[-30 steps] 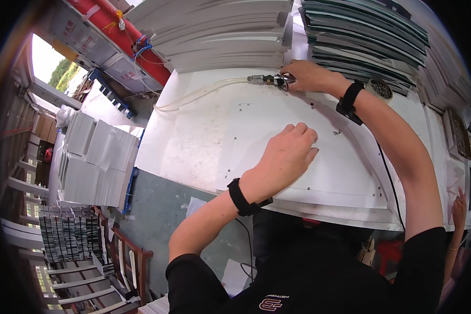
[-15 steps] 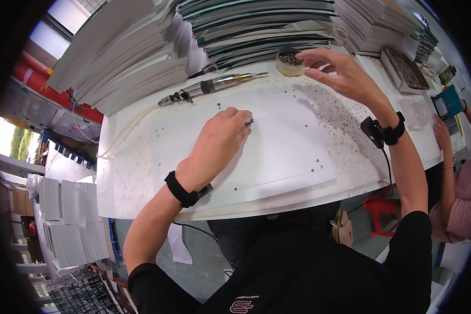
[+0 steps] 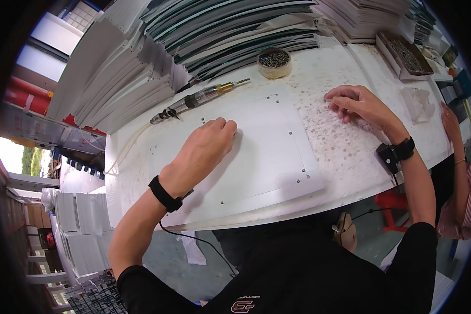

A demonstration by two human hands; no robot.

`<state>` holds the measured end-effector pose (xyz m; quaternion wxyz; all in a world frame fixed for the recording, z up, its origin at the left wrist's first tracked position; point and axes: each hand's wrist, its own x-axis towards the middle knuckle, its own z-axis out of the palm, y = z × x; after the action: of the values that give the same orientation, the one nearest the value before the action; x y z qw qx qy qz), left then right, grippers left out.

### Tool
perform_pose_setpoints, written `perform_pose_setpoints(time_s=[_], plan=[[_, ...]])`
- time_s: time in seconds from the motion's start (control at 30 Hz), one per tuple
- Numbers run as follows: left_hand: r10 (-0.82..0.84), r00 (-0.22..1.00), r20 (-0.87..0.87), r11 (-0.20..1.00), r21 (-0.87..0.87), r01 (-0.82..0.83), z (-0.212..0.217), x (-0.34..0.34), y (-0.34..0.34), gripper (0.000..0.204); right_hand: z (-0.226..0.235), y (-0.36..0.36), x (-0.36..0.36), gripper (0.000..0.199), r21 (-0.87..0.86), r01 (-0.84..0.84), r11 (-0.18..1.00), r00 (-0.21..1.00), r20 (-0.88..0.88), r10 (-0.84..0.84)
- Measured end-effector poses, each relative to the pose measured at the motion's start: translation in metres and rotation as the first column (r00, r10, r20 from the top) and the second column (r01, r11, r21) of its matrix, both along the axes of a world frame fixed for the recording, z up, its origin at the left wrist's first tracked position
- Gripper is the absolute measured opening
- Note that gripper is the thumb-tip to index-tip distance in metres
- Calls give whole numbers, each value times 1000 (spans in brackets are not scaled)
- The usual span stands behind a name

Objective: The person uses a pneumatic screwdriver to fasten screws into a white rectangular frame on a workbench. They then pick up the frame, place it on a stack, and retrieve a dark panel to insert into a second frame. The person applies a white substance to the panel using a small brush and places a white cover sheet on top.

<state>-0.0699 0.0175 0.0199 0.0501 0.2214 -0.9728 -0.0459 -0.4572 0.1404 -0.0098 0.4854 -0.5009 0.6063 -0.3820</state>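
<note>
A white panel (image 3: pixel 256 162) lies flat on the worktable, with several small dark metal fasteners standing near its edges. My left hand (image 3: pixel 206 146) is closed over the panel's left part; small dark screws showed at its fingertips a moment before, and its fingers now hide them. To the right of the panel, my right hand (image 3: pixel 358 107) hovers with its fingers curled in. Anything inside them is too small to make out. A round tub (image 3: pixel 275 64) full of small screws stands beyond the panel. Left of the tub lies a metal power screwdriver (image 3: pixel 199 98), its bit pointing right.
Tall stacks of white and green-edged sheets (image 3: pixel 235 31) line the back of the worktable (image 3: pixel 345 167). A box of small metal parts (image 3: pixel 405 57) and a clear plastic bag (image 3: pixel 417 103) sit at the right. Beyond them, a co-worker's hand (image 3: pixel 449 121) rests near the table's edge.
My right hand has moved from beside the screw tub toward me and to the right, its fingers curling in. My left hand stays closed over the panel. The view has shifted.
</note>
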Motion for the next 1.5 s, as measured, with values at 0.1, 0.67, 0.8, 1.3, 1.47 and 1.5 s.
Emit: perform_pose_setpoints(time_s=[0.1, 0.67, 0.8, 1.3, 1.47, 1.5], plan=[[12, 998, 54, 1000, -20, -11, -1, -8, -4, 11, 2, 0, 1, 44, 21, 50, 999, 994, 92, -52], [86, 980, -180, 986, 160, -57, 53, -90, -49, 12, -3, 2, -6, 41, 16, 46, 999, 967, 251, -48], [79, 979, -187, 989, 138, -54, 62, -126, -81, 16, -1, -1, -3, 40, 2, 36, 999, 960, 276, -35], [338, 938, -81, 906, 299, -300, 23, 2, -21, 26, -7, 1, -1, 33, 6, 63, 998, 966, 250, -63], [286, 951, -112, 934, 253, -251, 2, -4, -11, 24, -6, 1, 0, 37, -20, 70, 997, 970, 234, -63], [282, 953, -114, 939, 239, -249, 0, -5, -11, 23, -6, 1, 0, 37, -25, 68, 997, 968, 243, -59]])
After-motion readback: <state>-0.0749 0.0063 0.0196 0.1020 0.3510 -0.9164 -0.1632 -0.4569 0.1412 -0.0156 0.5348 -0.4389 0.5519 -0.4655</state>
